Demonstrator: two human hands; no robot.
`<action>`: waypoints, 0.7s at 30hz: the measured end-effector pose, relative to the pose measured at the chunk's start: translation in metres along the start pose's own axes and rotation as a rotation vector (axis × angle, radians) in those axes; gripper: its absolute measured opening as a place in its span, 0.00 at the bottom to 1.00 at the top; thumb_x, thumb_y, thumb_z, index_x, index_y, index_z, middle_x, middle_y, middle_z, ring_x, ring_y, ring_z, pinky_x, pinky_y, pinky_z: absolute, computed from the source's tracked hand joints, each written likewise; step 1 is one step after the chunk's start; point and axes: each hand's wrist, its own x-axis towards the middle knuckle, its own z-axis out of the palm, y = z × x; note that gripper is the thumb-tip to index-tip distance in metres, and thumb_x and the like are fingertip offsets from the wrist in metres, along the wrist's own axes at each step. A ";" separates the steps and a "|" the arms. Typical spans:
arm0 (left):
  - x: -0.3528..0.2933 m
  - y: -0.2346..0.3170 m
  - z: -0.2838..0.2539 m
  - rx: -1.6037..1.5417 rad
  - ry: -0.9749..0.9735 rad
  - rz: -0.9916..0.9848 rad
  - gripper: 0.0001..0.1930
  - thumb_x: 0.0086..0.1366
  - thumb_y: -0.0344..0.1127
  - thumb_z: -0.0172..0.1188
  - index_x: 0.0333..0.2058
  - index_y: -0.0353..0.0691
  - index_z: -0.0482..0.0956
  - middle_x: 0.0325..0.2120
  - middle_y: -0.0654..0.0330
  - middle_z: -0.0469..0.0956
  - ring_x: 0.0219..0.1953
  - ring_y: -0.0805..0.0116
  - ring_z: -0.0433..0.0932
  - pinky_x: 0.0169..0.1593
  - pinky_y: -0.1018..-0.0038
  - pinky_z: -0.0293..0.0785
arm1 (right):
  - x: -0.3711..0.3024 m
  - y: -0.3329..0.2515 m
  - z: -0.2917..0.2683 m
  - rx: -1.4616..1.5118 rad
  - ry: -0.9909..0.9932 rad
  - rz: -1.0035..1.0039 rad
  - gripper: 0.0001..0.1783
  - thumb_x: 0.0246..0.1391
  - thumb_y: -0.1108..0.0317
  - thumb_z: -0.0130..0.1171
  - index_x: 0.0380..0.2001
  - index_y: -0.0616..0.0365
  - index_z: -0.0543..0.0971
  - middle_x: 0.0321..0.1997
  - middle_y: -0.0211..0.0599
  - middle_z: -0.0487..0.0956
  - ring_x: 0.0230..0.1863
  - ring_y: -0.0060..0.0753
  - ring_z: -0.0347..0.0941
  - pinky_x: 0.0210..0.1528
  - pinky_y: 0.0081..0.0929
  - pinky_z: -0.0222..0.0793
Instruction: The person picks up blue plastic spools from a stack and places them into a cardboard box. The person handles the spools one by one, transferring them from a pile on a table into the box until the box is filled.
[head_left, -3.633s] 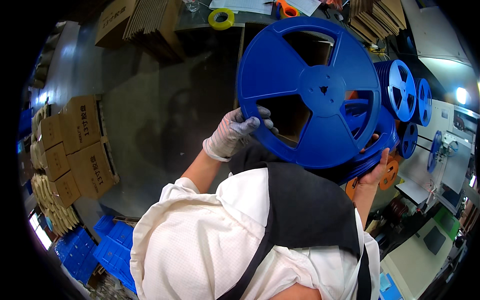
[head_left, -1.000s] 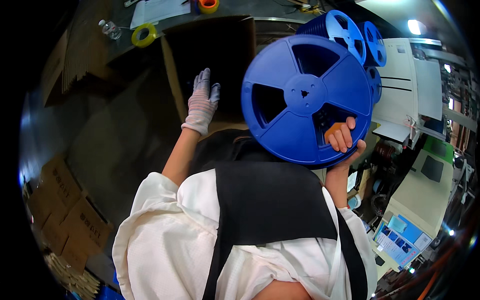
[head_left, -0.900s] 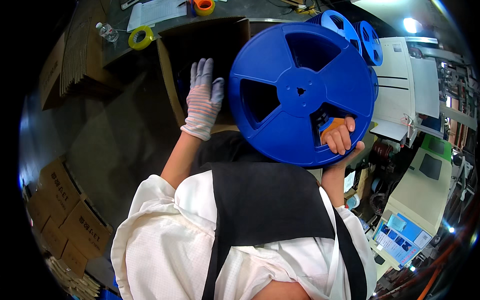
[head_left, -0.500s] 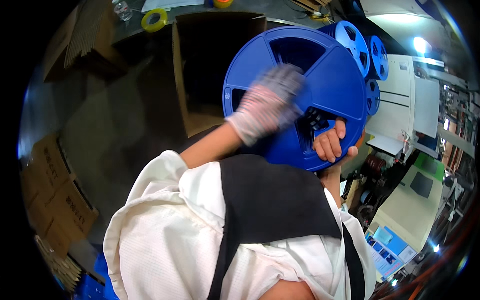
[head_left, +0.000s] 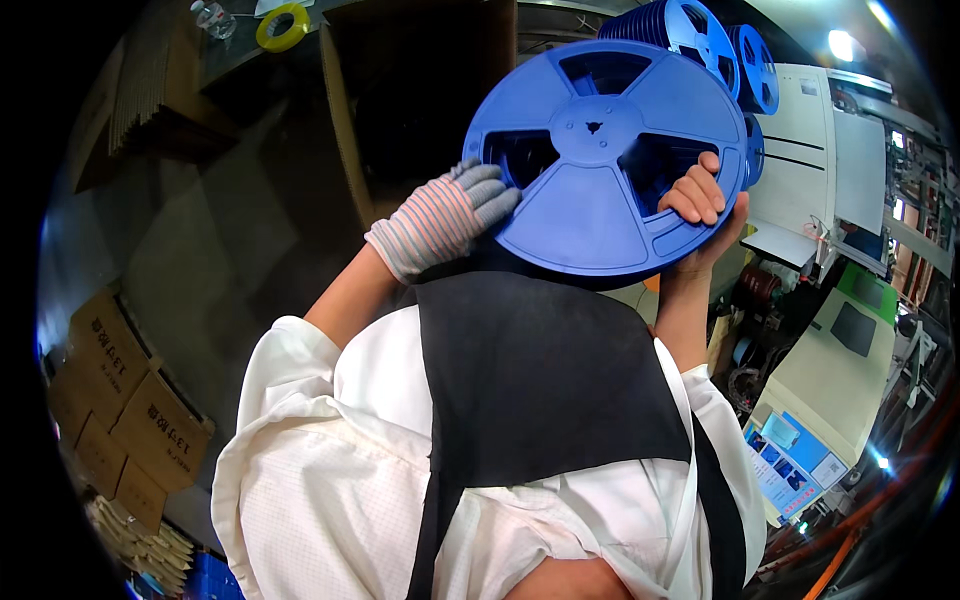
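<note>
A large blue plastic reel (head_left: 590, 215), with a small hub hole and wide cut-out windows, is held up in front of my chest. My right hand (head_left: 697, 200), bare, grips its right side, fingers curled through a window and over the rim. At its left edge is my left hand (head_left: 438, 218) in a grey-and-pink striped glove, fingers bent against the rim beside another window; their tips are partly hidden. Whether more reels lie beneath this one, I cannot tell. Behind the reel stands an open cardboard box (head_left: 345, 130), its inside dark.
Rows of blue reels (head_left: 640, 25) stand at the far right. A roll of yellow tape (head_left: 283, 27) and a clear bottle (head_left: 213, 18) are on the table at the back left. Flattened cardboard (head_left: 165, 85) leans nearby; cartons (head_left: 125, 400) sit at lower left, a pale machine (head_left: 835, 360) at right.
My left hand has moved from over the reel's face down to its left edge. The reel has tilted, bringing its hub into sight, and my right hand has risen slightly with it.
</note>
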 end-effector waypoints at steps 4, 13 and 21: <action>-0.012 0.010 -0.009 -0.237 -0.044 -0.136 0.17 0.59 0.23 0.55 0.48 0.36 0.75 0.45 0.53 0.77 0.50 0.57 0.77 0.49 0.70 0.76 | 0.005 -0.005 0.005 -0.320 0.242 -0.063 0.29 0.56 0.56 0.61 0.52 0.63 0.63 0.38 0.34 0.72 0.35 0.27 0.70 0.43 0.29 0.70; -0.038 0.003 -0.104 -1.721 0.579 -0.806 0.18 0.65 0.39 0.59 0.48 0.31 0.74 0.34 0.55 0.81 0.40 0.59 0.81 0.48 0.63 0.78 | -0.007 -0.023 -0.026 -0.479 0.415 -0.025 0.30 0.57 0.55 0.61 0.55 0.62 0.66 0.39 0.34 0.69 0.38 0.30 0.66 0.41 0.30 0.67; -0.045 -0.007 -0.093 -1.926 0.557 -0.706 0.18 0.64 0.41 0.61 0.45 0.32 0.76 0.31 0.55 0.81 0.36 0.59 0.82 0.48 0.61 0.78 | -0.022 0.004 -0.038 -0.518 0.308 0.036 0.43 0.52 0.46 0.64 0.66 0.52 0.59 0.65 0.47 0.65 0.63 0.44 0.64 0.66 0.42 0.59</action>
